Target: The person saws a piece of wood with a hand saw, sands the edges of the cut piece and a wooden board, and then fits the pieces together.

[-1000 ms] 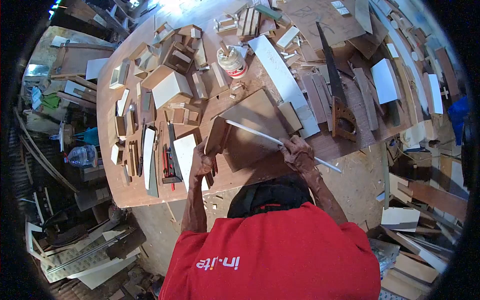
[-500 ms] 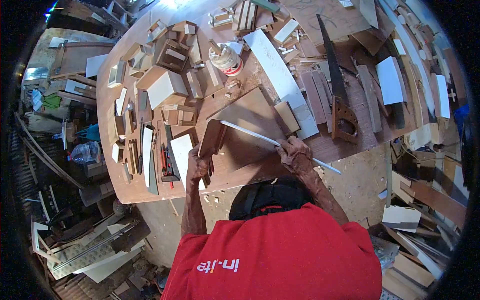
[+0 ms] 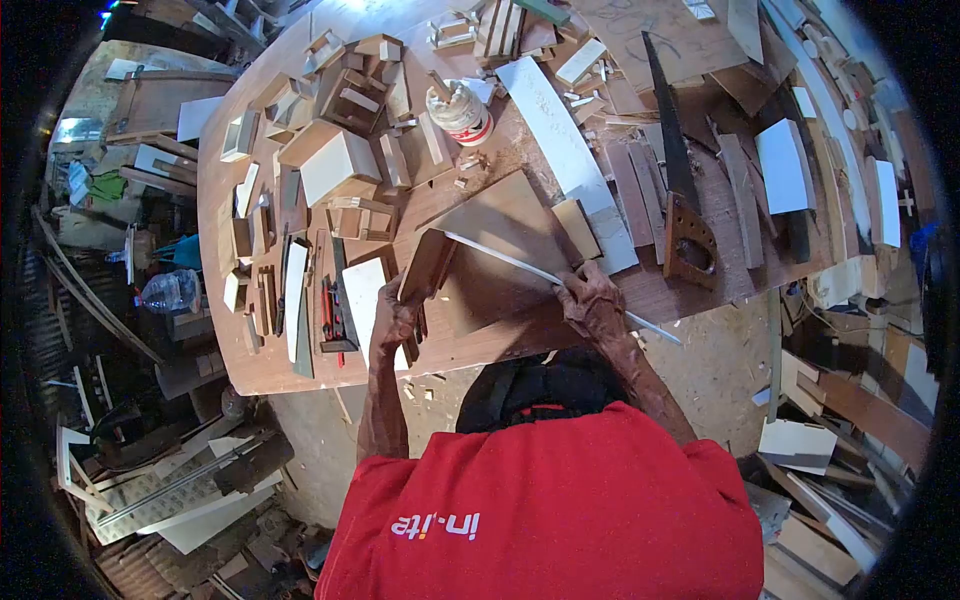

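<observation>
My left hand point(image 3: 394, 322) is closed around the lower edge of a small brown wooden piece point(image 3: 427, 264), held tilted above the table's near side. A thin white strip point(image 3: 503, 256) runs from the top of that piece down to the right. My right hand point(image 3: 590, 297) grips the strip, and its free end sticks out past my fingers beyond the table edge. Beneath both lies a flat brown board point(image 3: 500, 215). What the strip is made of I cannot make out.
A white tub point(image 3: 462, 112) with a stick in it stands behind the board. A handsaw point(image 3: 690, 245) lies to the right, near a long white board point(image 3: 560, 140). Small wooden boxes point(image 3: 340, 168) crowd the left. Red-handled pliers point(image 3: 327, 312) lie near the front edge.
The brown piece has shifted slightly up, with its strip almost still. Both hands keep their hold. The whole view has moved a little.
</observation>
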